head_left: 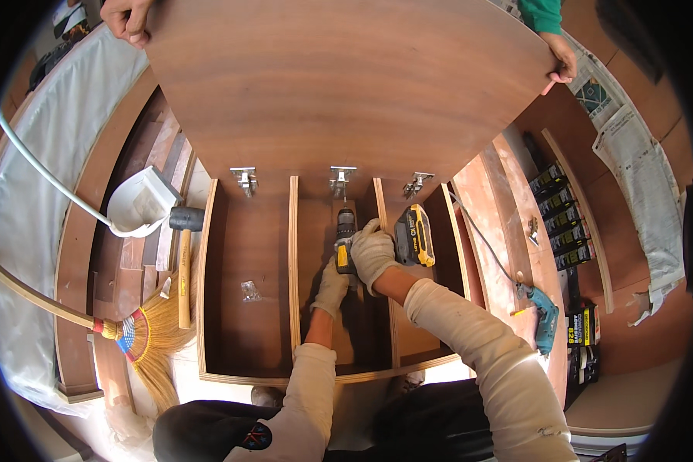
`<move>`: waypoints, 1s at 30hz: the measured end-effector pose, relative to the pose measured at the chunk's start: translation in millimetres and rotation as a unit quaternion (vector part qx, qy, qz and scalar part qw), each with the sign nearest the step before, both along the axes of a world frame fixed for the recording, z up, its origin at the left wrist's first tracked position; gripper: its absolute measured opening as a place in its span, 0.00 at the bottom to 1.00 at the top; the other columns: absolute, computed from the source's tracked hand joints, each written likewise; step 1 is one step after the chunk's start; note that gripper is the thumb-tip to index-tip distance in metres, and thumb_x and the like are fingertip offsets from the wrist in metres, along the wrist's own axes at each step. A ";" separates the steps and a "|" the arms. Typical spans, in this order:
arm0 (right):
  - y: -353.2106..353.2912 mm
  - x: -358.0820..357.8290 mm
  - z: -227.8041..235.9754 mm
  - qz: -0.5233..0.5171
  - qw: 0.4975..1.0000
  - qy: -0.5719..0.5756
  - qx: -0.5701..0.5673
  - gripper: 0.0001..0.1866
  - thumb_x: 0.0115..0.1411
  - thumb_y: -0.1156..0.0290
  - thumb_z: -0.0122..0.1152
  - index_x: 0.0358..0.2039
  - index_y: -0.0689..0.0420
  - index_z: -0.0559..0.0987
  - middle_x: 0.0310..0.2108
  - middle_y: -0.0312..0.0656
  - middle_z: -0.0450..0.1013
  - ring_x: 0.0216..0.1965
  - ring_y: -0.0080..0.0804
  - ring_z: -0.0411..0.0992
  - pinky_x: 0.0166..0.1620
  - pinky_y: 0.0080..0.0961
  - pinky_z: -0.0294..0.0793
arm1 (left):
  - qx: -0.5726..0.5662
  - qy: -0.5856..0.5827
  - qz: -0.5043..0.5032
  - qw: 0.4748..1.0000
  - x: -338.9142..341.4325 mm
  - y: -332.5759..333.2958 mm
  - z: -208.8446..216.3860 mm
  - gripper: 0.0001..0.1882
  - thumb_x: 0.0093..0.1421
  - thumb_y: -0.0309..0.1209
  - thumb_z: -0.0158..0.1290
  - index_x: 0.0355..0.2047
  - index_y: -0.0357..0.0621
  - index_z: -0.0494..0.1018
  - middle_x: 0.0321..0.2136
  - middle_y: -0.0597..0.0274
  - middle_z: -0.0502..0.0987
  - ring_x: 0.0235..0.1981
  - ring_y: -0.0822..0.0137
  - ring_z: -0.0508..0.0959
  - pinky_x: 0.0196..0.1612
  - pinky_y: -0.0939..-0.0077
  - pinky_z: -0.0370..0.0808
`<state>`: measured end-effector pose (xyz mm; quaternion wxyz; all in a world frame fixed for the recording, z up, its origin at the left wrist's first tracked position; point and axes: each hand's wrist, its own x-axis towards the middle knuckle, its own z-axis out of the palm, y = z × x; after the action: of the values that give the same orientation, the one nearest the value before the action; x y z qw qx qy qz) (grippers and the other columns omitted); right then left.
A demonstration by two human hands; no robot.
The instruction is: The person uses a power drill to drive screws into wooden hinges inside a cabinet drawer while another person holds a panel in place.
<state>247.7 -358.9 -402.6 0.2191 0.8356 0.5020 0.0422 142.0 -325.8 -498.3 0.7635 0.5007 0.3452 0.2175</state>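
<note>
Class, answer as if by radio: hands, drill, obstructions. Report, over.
Right hand gripping drill, left hand against its rear. Bit aimed at middle hinge. Other hands hold panel edges, away from bit.

Carpentry work area (shop or building site, indeterminate), evidenced by the partitioned plywood cabinet [246, 339], cordless drill [343, 252], corded power tool [546, 319] and rubber mallet [185, 266].

Cordless drill [346, 240], black-yellow, turned sideways over the middle compartment of the wooden cabinet [294, 246]; battery toward right edge. Bit points at silver hinge [342, 179], mid far edge; contact unclear.
</note>
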 end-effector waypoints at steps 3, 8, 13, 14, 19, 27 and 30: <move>4.5 -6.6 30.8 0.004 0.998 0.036 -0.047 0.31 0.56 0.68 0.67 0.57 0.74 0.73 0.61 0.78 0.64 0.41 0.56 0.82 0.36 0.45 0.83 | -0.039 0.002 -0.008 0.999 -6.3 3.4 2.7 0.33 0.45 0.12 0.59 0.55 0.38 0.70 0.34 0.62 0.79 0.28 0.66 0.81 0.31 0.71 0.80; -1.8 -6.4 44.5 0.017 0.996 0.058 -0.062 0.33 0.54 0.69 0.66 0.57 0.76 0.72 0.58 0.76 0.67 0.40 0.57 0.82 0.35 0.46 0.83 | -0.055 0.041 -0.024 0.997 -8.2 1.1 29.6 0.33 0.46 0.12 0.60 0.55 0.40 0.69 0.32 0.64 0.77 0.26 0.67 0.80 0.26 0.72 0.78; -1.5 -5.1 52.0 0.017 0.994 0.083 -0.067 0.33 0.54 0.69 0.66 0.57 0.78 0.72 0.56 0.74 0.68 0.40 0.56 0.82 0.35 0.46 0.83 | -0.080 0.026 -0.025 0.996 -10.1 0.4 35.1 0.33 0.45 0.11 0.59 0.54 0.41 0.68 0.32 0.63 0.76 0.25 0.69 0.79 0.24 0.73 0.78; -2.8 -4.0 51.4 0.017 0.994 0.089 -0.061 0.33 0.54 0.69 0.66 0.56 0.77 0.72 0.55 0.74 0.69 0.41 0.56 0.82 0.35 0.45 0.83 | -0.088 0.030 -0.027 0.995 -9.9 0.6 37.7 0.33 0.45 0.11 0.58 0.54 0.41 0.68 0.32 0.63 0.76 0.25 0.69 0.79 0.24 0.73 0.78; -6.4 2.3 54.2 0.024 0.995 0.090 -0.042 0.26 0.54 0.70 0.66 0.50 0.73 0.74 0.45 0.59 0.71 0.38 0.49 0.81 0.36 0.43 0.83 | -0.088 0.015 -0.025 0.996 -6.1 3.1 39.7 0.34 0.43 0.10 0.57 0.53 0.41 0.68 0.31 0.63 0.75 0.23 0.69 0.77 0.22 0.74 0.76; -24.6 7.8 68.8 0.047 0.995 0.088 -0.018 0.23 0.55 0.73 0.66 0.51 0.64 0.71 0.43 0.50 0.69 0.40 0.43 0.79 0.39 0.38 0.82 | -0.135 -0.018 -0.047 0.990 -4.6 3.0 44.2 0.36 0.40 0.09 0.57 0.54 0.41 0.69 0.30 0.64 0.72 0.22 0.70 0.75 0.20 0.76 0.75; -27.6 10.2 71.4 0.064 0.993 0.091 -0.029 0.23 0.57 0.73 0.63 0.52 0.61 0.70 0.46 0.51 0.69 0.39 0.45 0.79 0.40 0.41 0.82 | -0.135 -0.040 -0.050 0.989 -4.2 1.9 41.7 0.34 0.41 0.09 0.57 0.51 0.41 0.69 0.29 0.64 0.72 0.21 0.69 0.75 0.20 0.75 0.75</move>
<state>258.0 -386.6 -331.1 0.1936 0.7952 0.5736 -0.0352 137.7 -323.9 -456.6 0.8473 0.4005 0.3150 0.1500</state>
